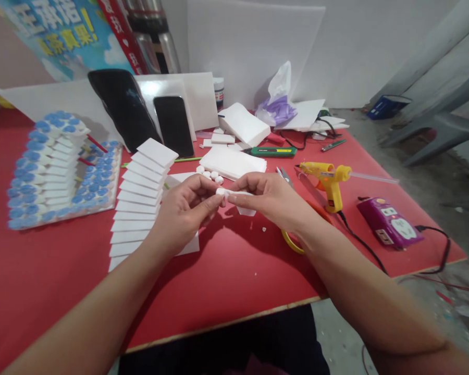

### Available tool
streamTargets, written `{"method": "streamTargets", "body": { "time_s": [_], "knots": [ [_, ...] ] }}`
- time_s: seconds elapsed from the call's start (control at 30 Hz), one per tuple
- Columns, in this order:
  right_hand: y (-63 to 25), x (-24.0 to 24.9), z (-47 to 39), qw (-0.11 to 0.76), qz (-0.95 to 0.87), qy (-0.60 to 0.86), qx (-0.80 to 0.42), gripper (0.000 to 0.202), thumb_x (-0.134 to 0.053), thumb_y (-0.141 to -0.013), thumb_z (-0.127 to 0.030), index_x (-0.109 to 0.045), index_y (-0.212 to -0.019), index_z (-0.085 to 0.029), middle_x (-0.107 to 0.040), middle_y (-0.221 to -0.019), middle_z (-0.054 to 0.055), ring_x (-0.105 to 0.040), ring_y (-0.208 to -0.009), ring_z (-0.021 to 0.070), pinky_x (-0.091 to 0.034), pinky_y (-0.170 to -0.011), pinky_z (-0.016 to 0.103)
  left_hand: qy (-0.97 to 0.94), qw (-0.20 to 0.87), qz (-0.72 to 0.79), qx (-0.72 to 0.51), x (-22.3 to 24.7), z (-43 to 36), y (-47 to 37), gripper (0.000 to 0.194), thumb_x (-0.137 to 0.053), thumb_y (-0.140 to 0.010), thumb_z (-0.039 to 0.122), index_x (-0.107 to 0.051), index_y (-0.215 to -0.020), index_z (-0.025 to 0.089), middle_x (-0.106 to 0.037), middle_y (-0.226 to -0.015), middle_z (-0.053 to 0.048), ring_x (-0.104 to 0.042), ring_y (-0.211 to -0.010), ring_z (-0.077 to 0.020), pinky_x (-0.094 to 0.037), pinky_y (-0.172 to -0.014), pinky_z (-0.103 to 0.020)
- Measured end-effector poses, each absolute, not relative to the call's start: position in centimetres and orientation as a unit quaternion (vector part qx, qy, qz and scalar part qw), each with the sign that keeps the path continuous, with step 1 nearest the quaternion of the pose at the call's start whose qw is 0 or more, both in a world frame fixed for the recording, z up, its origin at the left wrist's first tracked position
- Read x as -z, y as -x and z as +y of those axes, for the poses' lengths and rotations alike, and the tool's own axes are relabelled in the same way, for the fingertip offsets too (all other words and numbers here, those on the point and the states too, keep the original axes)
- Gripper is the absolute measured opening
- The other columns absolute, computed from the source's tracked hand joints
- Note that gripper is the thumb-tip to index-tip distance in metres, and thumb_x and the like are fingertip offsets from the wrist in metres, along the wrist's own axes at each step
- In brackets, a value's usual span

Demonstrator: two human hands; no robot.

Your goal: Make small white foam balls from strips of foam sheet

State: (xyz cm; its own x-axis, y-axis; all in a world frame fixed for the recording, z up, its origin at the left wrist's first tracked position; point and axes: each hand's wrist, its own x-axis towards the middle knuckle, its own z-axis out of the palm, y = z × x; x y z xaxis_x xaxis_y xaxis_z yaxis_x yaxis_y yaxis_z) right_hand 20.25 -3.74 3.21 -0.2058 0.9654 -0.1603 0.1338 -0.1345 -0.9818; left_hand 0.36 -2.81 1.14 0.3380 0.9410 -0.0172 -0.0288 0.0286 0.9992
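Between my two hands is a strip of thin white paper (245,210), rolled up at its left end. My left hand (189,204) pinches the rolled end with thumb and fingers. Close beside it, my right hand (263,195) grips the strip, whose loose end hangs below the fingers. Several small white rolls (213,176) lie just behind my hands, in front of a stack of white paper (234,162). To the left, a fanned staircase of white boards (136,208) stands near my left forearm.
A blue-and-white model (62,172) sits far left. Two phones (174,125) lean at the back. Right are a yellow glue gun (328,182), scissors with a yellow handle (292,242) and a purple power strip (391,221). A green cutter (273,151) lies behind; the red table's front edge (226,324) is near.
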Motion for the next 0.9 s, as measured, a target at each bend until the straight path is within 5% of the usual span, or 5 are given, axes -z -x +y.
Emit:
{"method": "streamTargets", "body": {
  "time_s": [0.2, 0.37, 0.63, 0.9],
  "knots": [
    [-18.9, -2.2, -4.3, 0.434, -0.623, 0.523, -0.388, 0.02, -0.073, -0.086, -0.029, -0.064, -0.072, -0.018, -0.064, -0.066, -0.002, -0.049, -0.059, 0.011, -0.038, -0.057, 0.026, -0.561, 0.548, 0.432, -0.445, -1.1, -3.3, -1.0, 0.02, -0.082, -0.084, 0.031, -0.065, -0.09, 0.02, -0.067, -0.075, 0.0, -0.055, -0.054, -0.0101, -0.045, -0.051, -0.024],
    [-18.5, -1.8, -5.0, 0.446, -0.706, 0.489, -0.252, 0.011, -0.065, -0.09, -0.021, -0.067, -0.08, -0.019, -0.068, -0.074, 0.0, -0.053, -0.063, 0.0123, -0.041, -0.062, 0.027, -0.573, 0.497, 0.439, -0.482, -1.4, -3.5, -1.1, 0.019, -0.083, -0.08, 0.025, -0.066, -0.088, 0.02, -0.069, -0.07, 0.002, -0.063, -0.052, -0.0127, -0.053, -0.051, -0.026],
    [-19.7, -1.6, -4.6, 0.44, -0.77, 0.414, -0.204, 0.013, -0.063, -0.092, -0.015, -0.069, -0.08, -0.017, -0.065, -0.073, 0.0, -0.055, -0.066, 0.0122, -0.042, -0.064, 0.026, -0.593, 0.51, 0.414, -0.466, -1.7, -2.9, -0.1, 0.015, -0.089, -0.072, 0.018, -0.075, -0.078, 0.018, -0.075, -0.068, 0.001, -0.074, -0.059, -0.0163, -0.063, -0.06, -0.025],
    [-19.8, -1.3, -4.4, 0.444, -0.771, 0.396, -0.226, 0.013, -0.064, -0.093, -0.015, -0.069, -0.081, -0.017, -0.067, -0.077, 0.001, -0.059, -0.068, 0.0124, -0.044, -0.066, 0.026, -0.587, 0.539, 0.416, -0.439, -1.9, -2.6, 0.3, 0.018, -0.09, -0.073, 0.023, -0.084, -0.089, 0.019, -0.08, -0.076, -0.003, -0.077, -0.065, -0.0199, -0.067, -0.065, -0.029]
  ]
}}
